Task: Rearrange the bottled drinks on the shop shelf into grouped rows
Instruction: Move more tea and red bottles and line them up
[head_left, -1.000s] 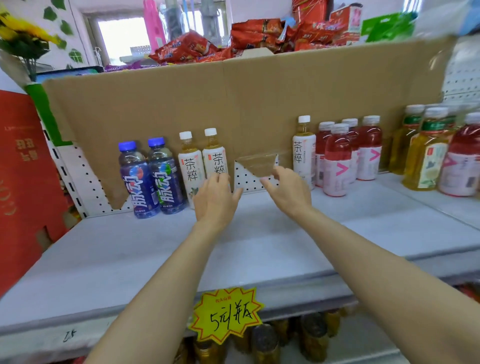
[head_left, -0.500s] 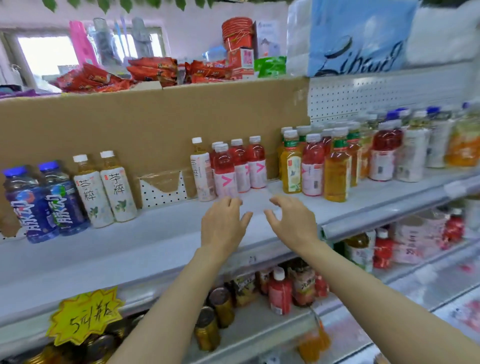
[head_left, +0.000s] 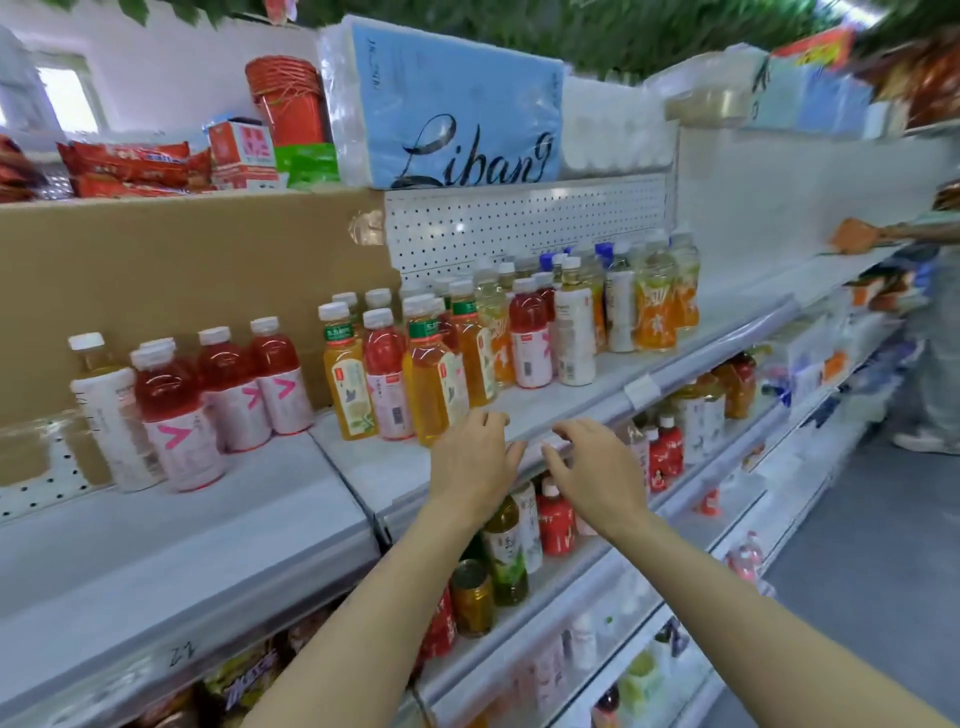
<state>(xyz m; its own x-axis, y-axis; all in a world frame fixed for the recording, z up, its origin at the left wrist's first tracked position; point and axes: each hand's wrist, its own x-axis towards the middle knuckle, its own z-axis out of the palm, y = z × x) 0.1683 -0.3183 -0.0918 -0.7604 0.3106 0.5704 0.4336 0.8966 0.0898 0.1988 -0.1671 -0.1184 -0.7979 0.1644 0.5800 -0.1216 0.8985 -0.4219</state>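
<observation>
Both hands are being held above the front edge of the shelf (head_left: 519, 410), and nothing is being gripped. The left hand (head_left: 475, 460) is being held with fingers (head_left: 493, 420) loosely spread and slightly bent; the right hand (head_left: 592, 473) is being held likewise, its fingers (head_left: 569, 431) apart and curved.

The step in hand is judged to be a reach toward the next bottles to be sorted, between one placement and the next pick. A mixed cluster is being approached: an amber tea bottle (head_left: 434, 384) is standing at 12 o'clock just beyond the left hand, with a red drink bottle (head_left: 384, 374) and a yellow tea bottle (head_left: 348, 379) at its 9 o'clock. A grouped row of red bottles (head_left: 228, 384) is standing further toward 9 o'clock, with a white-labelled bottle (head_left: 111, 415) at its end. More mixed bottles (head_left: 571, 322) are being left unsorted at 1 o'clock.

For the next move, one bottle is probably to be singled out and gripped round its body without its close neighbours being toppled.
</observation>
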